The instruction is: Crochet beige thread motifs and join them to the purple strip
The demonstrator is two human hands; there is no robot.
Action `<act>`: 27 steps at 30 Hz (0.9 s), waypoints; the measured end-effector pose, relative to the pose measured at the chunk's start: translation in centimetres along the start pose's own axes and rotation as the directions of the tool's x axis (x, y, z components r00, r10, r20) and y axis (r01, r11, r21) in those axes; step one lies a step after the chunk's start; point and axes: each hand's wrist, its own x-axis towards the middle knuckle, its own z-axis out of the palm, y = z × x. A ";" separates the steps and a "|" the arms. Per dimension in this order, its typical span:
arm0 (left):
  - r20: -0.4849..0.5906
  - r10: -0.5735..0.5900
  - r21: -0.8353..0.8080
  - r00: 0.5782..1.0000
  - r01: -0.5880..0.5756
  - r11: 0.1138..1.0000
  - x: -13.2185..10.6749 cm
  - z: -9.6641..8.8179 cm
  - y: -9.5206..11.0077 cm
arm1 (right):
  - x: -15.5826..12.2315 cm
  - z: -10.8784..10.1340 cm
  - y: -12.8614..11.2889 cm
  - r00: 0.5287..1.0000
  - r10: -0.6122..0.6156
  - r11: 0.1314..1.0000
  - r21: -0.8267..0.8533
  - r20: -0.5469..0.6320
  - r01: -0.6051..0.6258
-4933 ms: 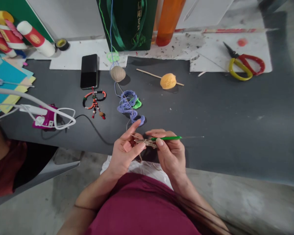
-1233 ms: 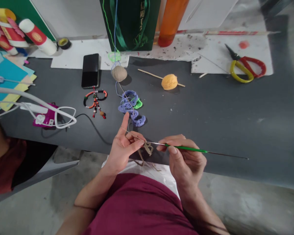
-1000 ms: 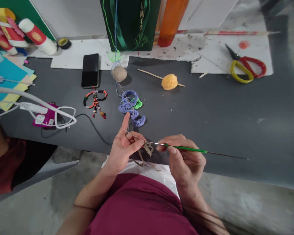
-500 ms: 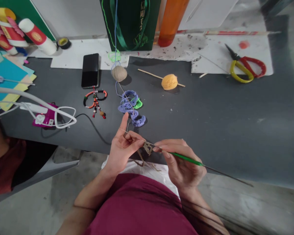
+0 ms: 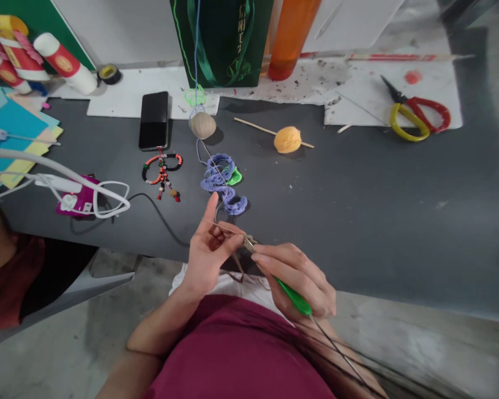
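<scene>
My left hand (image 5: 208, 252) pinches a small beige crochet piece (image 5: 249, 243) at the dark table's near edge, its index finger raised with the beige yarn strand running over it. My right hand (image 5: 299, 277) is closed around a green-handled crochet hook (image 5: 293, 296), whose tip sits in the piece and whose long metal tail points down toward my lap. The strand leads up the table toward a beige yarn ball (image 5: 202, 125).
On the dark table (image 5: 378, 194) lie a purple and green crochet piece (image 5: 222, 180), a bead charm (image 5: 162, 170), a black phone (image 5: 153, 120), an orange yarn ball on a stick (image 5: 288, 139), scissors (image 5: 416, 113), a green bag (image 5: 220, 39), an orange bottle (image 5: 289, 36), white cables (image 5: 87, 191). Another person's red sleeve (image 5: 0, 277) sits left.
My right hand has turned the hook: its tail swung from pointing right across the table to pointing down toward my lap, and the hand moved closer to my left hand.
</scene>
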 end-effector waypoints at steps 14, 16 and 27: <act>0.160 -0.184 -0.141 0.970 0.207 0.968 0.2 -0.2 0.7 | -0.4 0.7 0.3 0.988 0.144 0.981 0.136 -0.062 -0.135; 0.186 -0.181 -0.129 0.966 0.207 0.970 0.0 0.0 0.5 | -0.4 1.1 0.2 0.967 0.248 0.956 0.178 -0.061 -0.234; 0.065 0.028 0.097 0.997 -0.034 0.995 -0.6 0.5 0.2 | -0.8 3.1 1.3 0.784 0.621 0.667 0.540 -0.022 -0.513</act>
